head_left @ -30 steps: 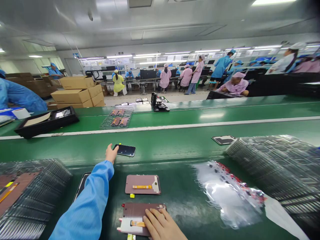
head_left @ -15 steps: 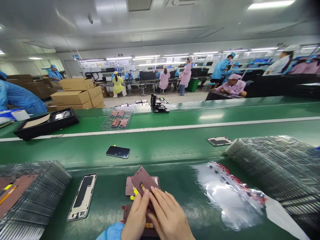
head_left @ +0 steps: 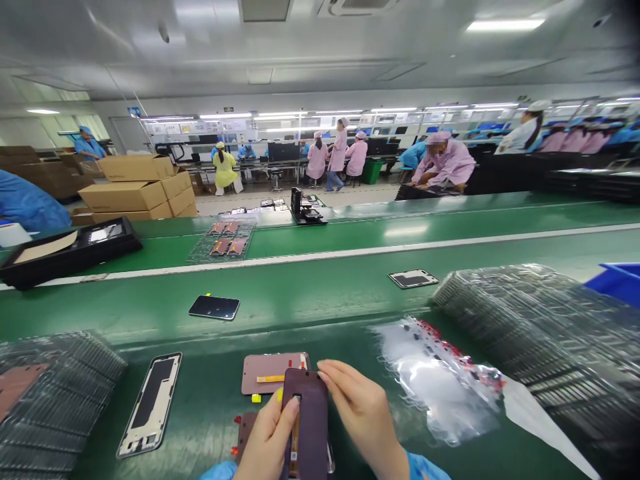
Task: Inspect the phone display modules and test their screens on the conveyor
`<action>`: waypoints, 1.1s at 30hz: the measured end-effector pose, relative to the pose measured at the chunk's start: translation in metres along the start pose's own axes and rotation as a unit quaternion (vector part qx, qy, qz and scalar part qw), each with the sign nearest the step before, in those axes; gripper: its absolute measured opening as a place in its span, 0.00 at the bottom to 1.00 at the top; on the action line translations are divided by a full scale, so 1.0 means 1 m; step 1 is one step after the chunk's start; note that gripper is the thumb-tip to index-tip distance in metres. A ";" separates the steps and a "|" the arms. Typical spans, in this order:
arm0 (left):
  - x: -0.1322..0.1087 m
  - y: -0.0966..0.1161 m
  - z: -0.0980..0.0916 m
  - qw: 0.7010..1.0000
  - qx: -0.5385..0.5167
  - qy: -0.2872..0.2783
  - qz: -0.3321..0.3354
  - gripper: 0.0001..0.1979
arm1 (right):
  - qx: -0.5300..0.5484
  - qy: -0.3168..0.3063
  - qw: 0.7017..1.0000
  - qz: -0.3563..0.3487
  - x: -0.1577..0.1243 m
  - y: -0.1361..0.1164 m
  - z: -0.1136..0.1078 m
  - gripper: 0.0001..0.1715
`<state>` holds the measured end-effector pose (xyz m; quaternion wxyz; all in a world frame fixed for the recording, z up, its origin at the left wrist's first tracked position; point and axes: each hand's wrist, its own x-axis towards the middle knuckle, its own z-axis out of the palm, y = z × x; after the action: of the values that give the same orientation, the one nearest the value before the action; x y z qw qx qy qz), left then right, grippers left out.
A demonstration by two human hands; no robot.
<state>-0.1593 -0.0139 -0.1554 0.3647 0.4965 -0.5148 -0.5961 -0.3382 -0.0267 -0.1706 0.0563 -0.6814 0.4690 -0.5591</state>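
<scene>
Both hands hold up a dark maroon phone screen panel (head_left: 306,420) with an orange flex strip, low in the middle. My left hand (head_left: 267,440) grips its left edge, thumb on the face. My right hand (head_left: 357,410) pinches its upper right corner. Under the panel lies another brown panel (head_left: 245,430), partly hidden. A pinkish panel (head_left: 267,373) with a yellow strip lies flat just beyond. A white phone frame (head_left: 150,403) lies to the left, and a black screen (head_left: 214,307) rests on the green belt (head_left: 320,287) further out.
Stacks of clear trays stand at left (head_left: 55,393) and right (head_left: 540,320). A plastic bag of small parts (head_left: 440,380) lies right of my hands. Another frame (head_left: 413,278) sits on the belt. A black tray (head_left: 65,250), cardboard boxes (head_left: 135,187) and several workers are beyond.
My left hand let go of the black screen on the belt and came back. Both hands lifted a maroon panel off the table and turned it upright. The view shifted right.
</scene>
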 end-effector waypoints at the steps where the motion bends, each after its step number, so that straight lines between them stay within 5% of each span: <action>1: 0.001 0.000 0.001 1.000 0.003 0.013 -0.002 0.33 | -0.062 0.038 0.995 -0.068 -0.003 -0.004 0.002 0.13; 4: 0.007 -0.002 0.002 0.999 -0.006 0.039 -0.005 0.35 | -0.121 0.062 0.971 -0.199 -0.013 -0.019 0.006 0.15; 6: 0.010 -0.002 0.002 0.999 -0.002 0.042 0.002 0.35 | -0.055 0.024 0.978 -0.199 -0.017 -0.027 0.005 0.14; 12: 0.006 -0.004 0.002 0.997 0.005 -0.081 -0.012 0.32 | 0.116 -0.049 0.989 0.072 -0.004 -0.018 -0.002 0.09; 17: 0.003 -0.015 0.000 0.989 0.071 -0.127 0.014 0.30 | 0.162 -0.109 0.973 0.121 0.011 -0.005 -0.006 0.13; 19: 0.002 -0.016 -0.001 0.986 0.096 -0.134 0.018 0.28 | 0.152 -0.133 0.976 0.079 0.013 -0.007 -0.009 0.11; 22: 0.002 -0.014 -0.001 0.986 0.111 -0.123 0.021 0.27 | 0.035 -0.059 0.994 -0.080 0.012 -0.013 -0.012 0.12; 24: 0.002 -0.009 0.001 0.989 0.099 -0.104 0.025 0.28 | -0.075 -0.002 0.976 -0.207 0.009 -0.017 -0.012 0.13; 27: 0.002 0.003 0.005 0.995 0.069 -0.077 0.018 0.29 | -0.162 0.004 0.932 -0.324 0.004 -0.027 -0.011 0.15; 33: 0.000 0.022 0.007 0.988 -0.110 -0.090 -0.056 0.23 | -0.171 -0.012 0.926 -0.336 0.000 -0.040 -0.016 0.14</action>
<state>-0.1683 -0.0167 -0.1339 0.3357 0.4258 -0.4482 -0.7107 -0.3281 0.0026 -0.1407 -0.2467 -0.8046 0.3007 -0.4487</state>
